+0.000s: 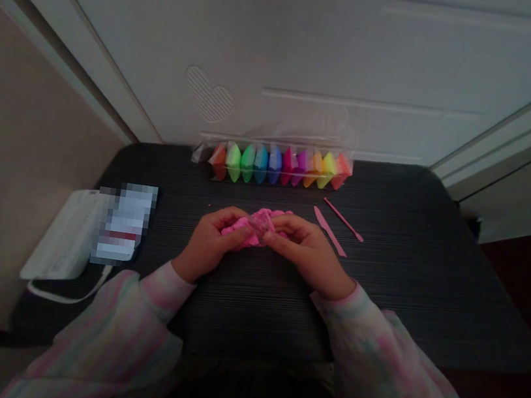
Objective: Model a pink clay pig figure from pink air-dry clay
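Note:
Bright pink modelling clay [247, 233] lies between my two hands over the dark table, with a crinkled clear wrapper [262, 223] across its middle. My left hand [213, 241] is closed on the clay's left side, its thumb along the near edge. On the other side my right hand [305, 249] pinches the clay and wrapper between thumb and fingers. Parts of the clay are hidden behind the fingers. Just right of my right hand lie a pink plastic knife [330, 232] and a thin pink modelling stick [343, 220].
Along the back of the black table [398, 270] runs a clear bag [279, 173] of wrapped clay in several colours. At left sit a white power bank [65, 233], a phone [126, 225] and a white cable [64, 298]. A white door [315, 54] stands behind.

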### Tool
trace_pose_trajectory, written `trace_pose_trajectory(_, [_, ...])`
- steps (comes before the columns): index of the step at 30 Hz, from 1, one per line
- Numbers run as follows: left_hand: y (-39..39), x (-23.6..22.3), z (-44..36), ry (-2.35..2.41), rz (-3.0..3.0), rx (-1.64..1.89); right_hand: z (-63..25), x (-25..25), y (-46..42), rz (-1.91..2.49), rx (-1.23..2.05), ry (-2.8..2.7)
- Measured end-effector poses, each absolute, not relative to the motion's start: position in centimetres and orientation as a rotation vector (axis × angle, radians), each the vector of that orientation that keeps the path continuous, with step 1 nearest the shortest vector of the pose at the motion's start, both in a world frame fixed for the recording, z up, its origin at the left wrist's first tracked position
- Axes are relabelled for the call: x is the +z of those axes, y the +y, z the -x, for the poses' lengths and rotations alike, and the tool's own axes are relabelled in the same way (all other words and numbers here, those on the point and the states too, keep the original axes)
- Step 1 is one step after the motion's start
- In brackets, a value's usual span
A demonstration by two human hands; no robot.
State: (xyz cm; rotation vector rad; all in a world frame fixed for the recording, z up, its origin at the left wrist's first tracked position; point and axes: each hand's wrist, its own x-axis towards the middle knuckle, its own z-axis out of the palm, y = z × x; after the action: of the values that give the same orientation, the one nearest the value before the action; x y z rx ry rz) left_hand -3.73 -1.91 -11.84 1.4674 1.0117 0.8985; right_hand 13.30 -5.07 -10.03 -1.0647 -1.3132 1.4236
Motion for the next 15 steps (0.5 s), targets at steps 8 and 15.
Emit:
trace_pose_trajectory(8, [-1.64,-12.30,3.88,0.962,-1.311,0.825,-13.09,-9.83,-5.73,1.138,1.024,-1.771])
trace_pose_trajectory(15, [-1.24,-11.46,4.04,0.987,-1.437,0.759,-12.97,-9.82,-5.61,1.220,0.976,-1.695])
